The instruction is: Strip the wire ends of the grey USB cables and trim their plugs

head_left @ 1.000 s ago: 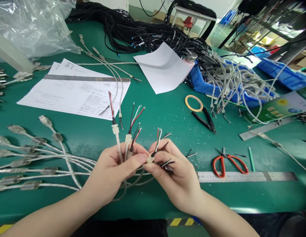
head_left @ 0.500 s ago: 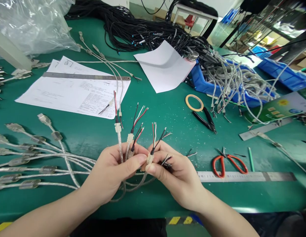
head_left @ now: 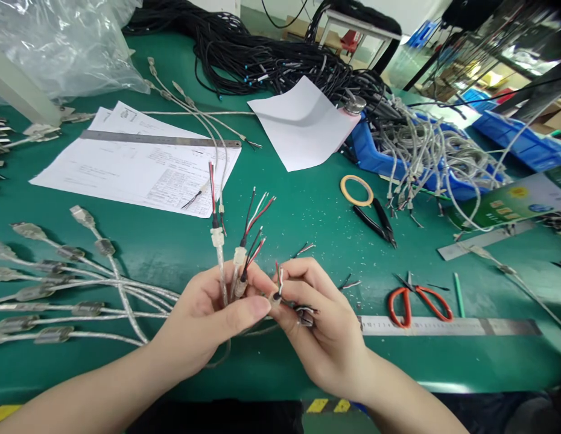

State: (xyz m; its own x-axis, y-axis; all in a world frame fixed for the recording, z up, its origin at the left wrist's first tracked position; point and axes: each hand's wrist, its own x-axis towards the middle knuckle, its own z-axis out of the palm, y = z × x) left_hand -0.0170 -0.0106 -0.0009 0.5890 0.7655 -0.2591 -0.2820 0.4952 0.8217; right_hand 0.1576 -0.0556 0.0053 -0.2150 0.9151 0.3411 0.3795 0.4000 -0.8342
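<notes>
My left hand (head_left: 203, 322) is closed around a bunch of clear-jacketed cables (head_left: 226, 265) whose stripped red, black and white wire ends (head_left: 256, 214) stand up above the fingers. My right hand (head_left: 319, 328) pinches one more cable end (head_left: 277, 288) right beside the left thumb, with further stripped ends tucked in its palm. The cables run down and leftward to several clear USB plugs (head_left: 58, 283) fanned on the green table (head_left: 307, 211).
Red-handled scissors (head_left: 418, 301) and a steel ruler (head_left: 447, 326) lie right of my hands. Black cutters (head_left: 375, 220), a tape ring (head_left: 355, 188), printed sheets (head_left: 136, 163), a blue bin of grey cables (head_left: 425, 154) and black cable bundles (head_left: 271, 60) lie farther back.
My right hand has lowered its cable end and brought it in against the left thumb; its wires stood higher and farther right before. The left bundle stayed put.
</notes>
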